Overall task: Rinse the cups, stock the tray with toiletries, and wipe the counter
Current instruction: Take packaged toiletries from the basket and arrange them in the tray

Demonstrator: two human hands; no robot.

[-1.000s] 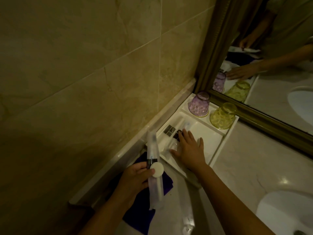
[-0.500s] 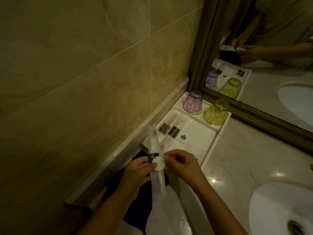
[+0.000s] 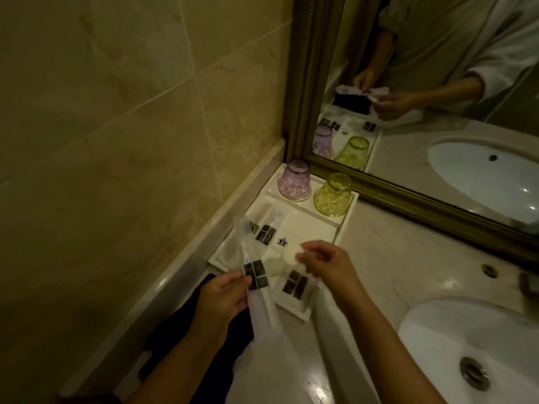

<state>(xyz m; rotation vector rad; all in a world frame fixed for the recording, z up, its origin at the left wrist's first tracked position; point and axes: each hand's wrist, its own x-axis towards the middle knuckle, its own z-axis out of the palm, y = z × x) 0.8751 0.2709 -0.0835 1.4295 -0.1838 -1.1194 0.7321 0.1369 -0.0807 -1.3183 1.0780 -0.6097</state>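
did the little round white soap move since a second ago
Yes. The round soap went from the left hand into the right hand, now over the tray.

You cannot read the dark labels on the packets point(image 3: 264, 234) in the tray point(image 3: 347, 221); they are too small and blurred. Your left hand point(image 3: 223, 298) covers the lower part of the long wrapped packet point(image 3: 256, 275), and your arms hide much of the dark blue cloth point(image 3: 201, 290). The small round white thing point(image 3: 291, 258) in the grip of your right hand point(image 3: 326, 265) is blurred. The sink point(image 3: 455, 339) is cut off by the right edge.
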